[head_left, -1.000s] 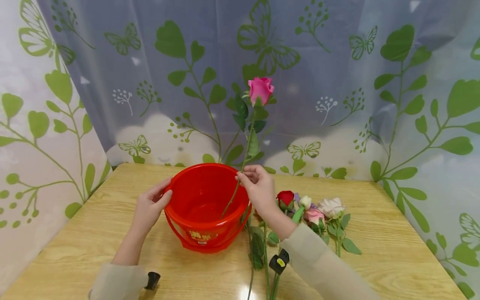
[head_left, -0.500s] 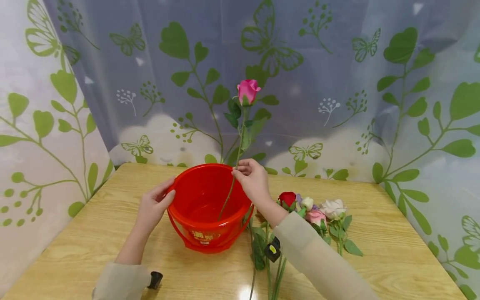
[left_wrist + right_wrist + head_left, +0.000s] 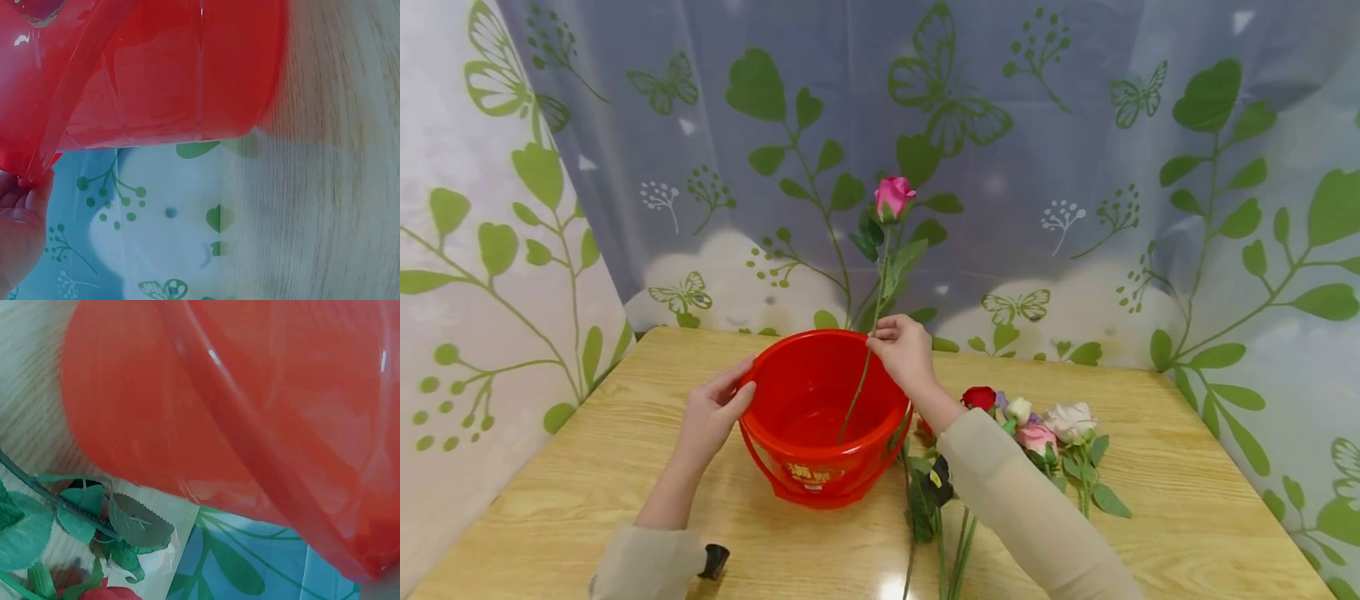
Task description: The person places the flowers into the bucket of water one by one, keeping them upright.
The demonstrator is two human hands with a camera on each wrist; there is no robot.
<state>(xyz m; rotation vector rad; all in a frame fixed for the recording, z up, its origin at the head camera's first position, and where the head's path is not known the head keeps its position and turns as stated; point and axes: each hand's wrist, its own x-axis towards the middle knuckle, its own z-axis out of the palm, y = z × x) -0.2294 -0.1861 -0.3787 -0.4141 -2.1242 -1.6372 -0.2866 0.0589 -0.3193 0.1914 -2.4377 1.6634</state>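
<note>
A red plastic bucket (image 3: 820, 467) stands on the wooden table, its handle hanging down at the front. My left hand (image 3: 711, 417) grips the bucket's rim on the left side, thumb toward the inside; the left wrist view shows these fingers at the rim by the handle joint. With my right hand (image 3: 906, 354), at the bucket's right rear rim, I pinch the stem of a pink rose (image 3: 894, 198). The bloom stands well above the rim, and the stem's lower end is inside the bucket. In the right wrist view the bucket wall (image 3: 144, 394) fills most of the picture.
Right of the bucket lie more flowers: a red rose (image 3: 978, 397), a light pink rose (image 3: 1036, 438) and a white flower (image 3: 1070, 421), their stems partly under my right forearm. A patterned curtain (image 3: 1060, 275) hangs behind the table (image 3: 1150, 500).
The pink rose has moved left and then lower, its stem more upright, as my right hand shifted slightly. My left hand keeps its grip on the rim. The whole view has shifted a little.
</note>
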